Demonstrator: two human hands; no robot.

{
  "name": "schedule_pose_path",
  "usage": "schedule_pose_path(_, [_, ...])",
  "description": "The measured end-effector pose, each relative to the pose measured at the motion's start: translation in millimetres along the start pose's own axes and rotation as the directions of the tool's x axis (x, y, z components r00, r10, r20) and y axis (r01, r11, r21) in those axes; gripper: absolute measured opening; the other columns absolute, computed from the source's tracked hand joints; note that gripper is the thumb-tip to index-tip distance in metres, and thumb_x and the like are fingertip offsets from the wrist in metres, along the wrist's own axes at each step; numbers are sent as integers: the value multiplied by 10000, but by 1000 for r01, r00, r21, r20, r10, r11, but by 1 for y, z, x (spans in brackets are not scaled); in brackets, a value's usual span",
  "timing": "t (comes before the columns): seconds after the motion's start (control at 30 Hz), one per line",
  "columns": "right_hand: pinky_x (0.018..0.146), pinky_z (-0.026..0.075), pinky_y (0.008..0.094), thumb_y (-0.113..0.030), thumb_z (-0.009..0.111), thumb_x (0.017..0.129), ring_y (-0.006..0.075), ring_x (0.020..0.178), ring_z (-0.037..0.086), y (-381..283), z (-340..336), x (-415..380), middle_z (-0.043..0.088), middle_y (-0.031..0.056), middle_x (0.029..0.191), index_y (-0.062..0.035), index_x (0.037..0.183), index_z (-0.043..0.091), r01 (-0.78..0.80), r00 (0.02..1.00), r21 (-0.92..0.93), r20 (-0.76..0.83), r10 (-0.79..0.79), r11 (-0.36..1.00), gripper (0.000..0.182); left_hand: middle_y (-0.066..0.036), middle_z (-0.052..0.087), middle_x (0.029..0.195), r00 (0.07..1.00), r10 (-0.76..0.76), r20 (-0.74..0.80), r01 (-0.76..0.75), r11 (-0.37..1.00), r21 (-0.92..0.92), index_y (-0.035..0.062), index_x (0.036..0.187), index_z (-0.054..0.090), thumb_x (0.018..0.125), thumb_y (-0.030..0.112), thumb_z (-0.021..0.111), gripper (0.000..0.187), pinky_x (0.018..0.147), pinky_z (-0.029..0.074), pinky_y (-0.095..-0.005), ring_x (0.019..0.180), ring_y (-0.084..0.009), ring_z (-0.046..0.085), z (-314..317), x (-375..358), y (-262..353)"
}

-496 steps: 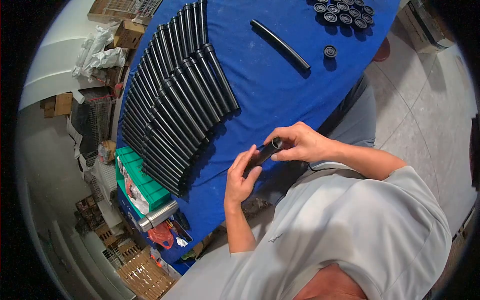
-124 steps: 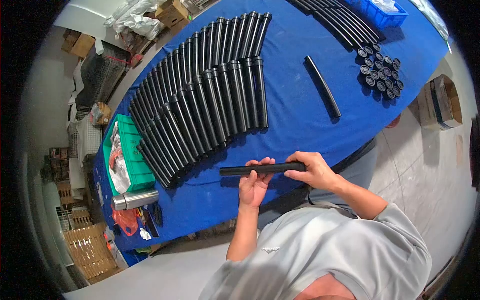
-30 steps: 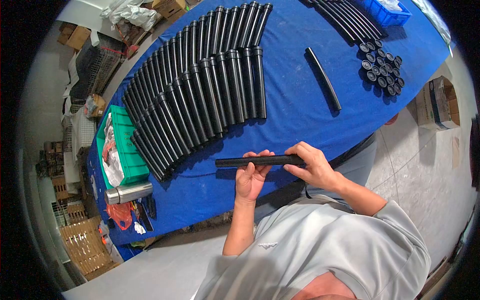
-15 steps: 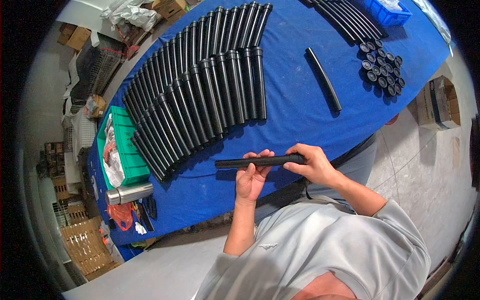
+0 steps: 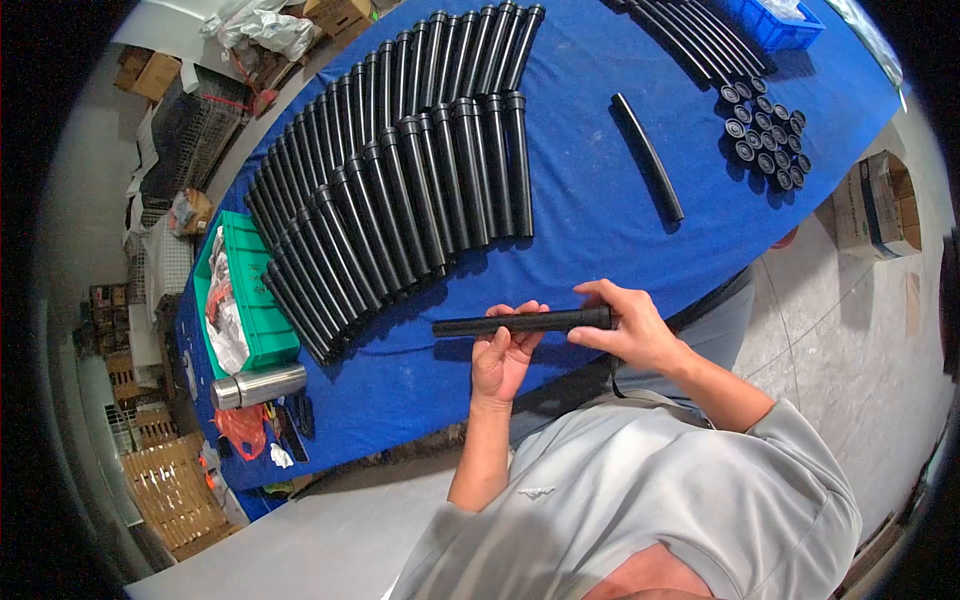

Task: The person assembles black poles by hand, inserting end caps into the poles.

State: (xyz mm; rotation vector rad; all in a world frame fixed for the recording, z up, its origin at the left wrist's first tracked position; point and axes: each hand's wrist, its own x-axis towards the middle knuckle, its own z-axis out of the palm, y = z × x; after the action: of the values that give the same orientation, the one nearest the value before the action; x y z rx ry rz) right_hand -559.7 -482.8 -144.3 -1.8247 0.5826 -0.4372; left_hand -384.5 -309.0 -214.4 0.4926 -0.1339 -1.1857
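A black tube (image 5: pixel 480 326) lies level across my left hand (image 5: pixel 503 365), whose thumb and fingers grip its middle. At the tube's right end is a wider black cap (image 5: pixel 597 318). My right hand (image 5: pixel 637 330) is at this capped end, thumb below and fingers above, with the palm against the cap. Beyond my hands, two rows of capped black tubes (image 5: pixel 400 200) lie side by side on the blue cloth (image 5: pixel 570 250). One loose tube (image 5: pixel 648 158) lies apart, and several round black caps (image 5: pixel 765 135) are grouped at the right.
Uncapped tubes (image 5: pixel 700 40) and a blue basket (image 5: pixel 785 28) are at the far right. On the left are a green crate (image 5: pixel 262 300), a steel flask (image 5: pixel 258 386), a red bag (image 5: pixel 240 432) and small tools. A cardboard box (image 5: pixel 877 205) stands on the floor at right.
The fingers of my right hand have loosened and spread slightly at the capped end. The held tube has shifted very slightly to the right.
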Motion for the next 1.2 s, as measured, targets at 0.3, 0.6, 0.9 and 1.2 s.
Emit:
schedule_pose_path(0.3, [595, 488, 368, -276, 814, 852, 224, 646, 643, -7, -6, -3, 649, 121, 725, 5, 1104, 686, -78, 995, -33, 56, 80, 996, 399, -281, 593, 1383, 1000, 3, -13, -3, 1000, 27, 52, 1279, 580, 995, 107, 655, 298, 1138, 477, -530, 1356, -425, 534, 3, 0, 0])
schedule_pose_path(0.6, [645, 505, 398, -235, 806, 854, 306, 723, 657, -2, -2, -4, 650, 145, 819, -17, 1099, 664, -71, 997, 16, 35, 70, 997, 358, -290, 583, 1387, 1000, 20, 10, -20, 1000, 18, 14, 1286, 562, 1002, 112, 645, 311, 1143, 477, -537, 1373, -446, 507, 2, 1, 0])
schedule_pose_path(0.9, [674, 518, 404, -234, 831, 828, 290, 797, 668, 17, 6, -9, 669, 179, 986, -18, 1188, 630, 200, 980, -127, 18, -199, 972, 465, -277, 598, 1376, 1000, -2, -21, 3, 999, 33, 51, 1279, 570, 993, 108, 660, 306, 1128, 491, -512, 1350, -427, 539, 5, 1, 1])
schedule_pose_path(1.2, [612, 489, 386, -275, 829, 845, 254, 659, 625, 0, -8, -2, 634, 139, 734, 4, 1049, 700, -73, 990, -21, 119, 75, 997, 368, -290, 591, 1381, 1000, -5, -17, 5, 1000, 1, 24, 1279, 563, 996, 103, 650, 306, 1155, 458, -550, 1373, -448, 506, 1, 1, 1])
